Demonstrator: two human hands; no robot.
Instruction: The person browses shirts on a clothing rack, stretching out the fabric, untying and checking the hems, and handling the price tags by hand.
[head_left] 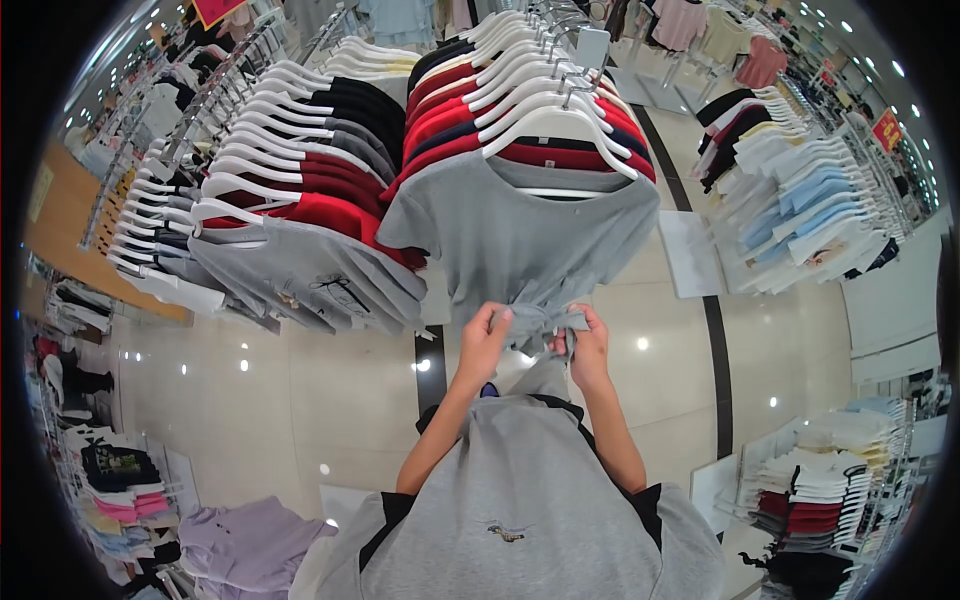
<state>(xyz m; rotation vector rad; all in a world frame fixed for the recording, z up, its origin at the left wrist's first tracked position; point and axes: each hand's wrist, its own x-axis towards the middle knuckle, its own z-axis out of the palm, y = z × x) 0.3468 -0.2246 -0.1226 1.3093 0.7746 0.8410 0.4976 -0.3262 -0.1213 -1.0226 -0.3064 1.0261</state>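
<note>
A grey short-sleeved T-shirt (470,225) hangs on a white hanger (558,118) at the front of the middle rack. Its lower front is gathered into bunched, knotted-looking cloth between my two hands. My left hand (484,338) pinches the left side of this bunch, thumb on top. On the other side, my right hand (590,345) grips a strip of the same grey cloth with fingers curled. Part of the cloth dangles below the hands. How the strips cross is too small to make out.
Behind the T-shirt hang red, navy and black tops (430,120) on white hangers. Another row with grey shirts (310,270) is at left. Light blue and white clothes (800,200) hang at right. A lilac garment (250,540) is at lower left, above a shiny tiled floor (270,400).
</note>
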